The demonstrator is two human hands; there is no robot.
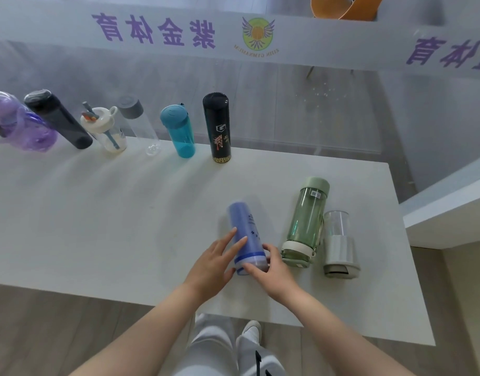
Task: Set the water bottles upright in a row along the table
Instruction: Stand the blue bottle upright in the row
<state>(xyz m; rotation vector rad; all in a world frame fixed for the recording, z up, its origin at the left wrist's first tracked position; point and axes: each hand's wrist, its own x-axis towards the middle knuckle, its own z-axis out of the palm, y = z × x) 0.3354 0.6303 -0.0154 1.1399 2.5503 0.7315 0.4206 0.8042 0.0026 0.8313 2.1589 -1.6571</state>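
Nine bottles are sitting on the white desk (97,213): six are standing in a row along the far edge, from ten o'clock to twelve, and three are lying nearer. Both hands are closing on the blue bottle (245,234) at centre, the left hand (214,263) with its grip wrapping the side, the right hand (271,270) clamping the cap end. At three o'clock the green bottle (306,221) and a clear one (337,242) are lying side by side; all seem empty, though blur hinders.

Purple bottle (13,123) — cropped at left edge
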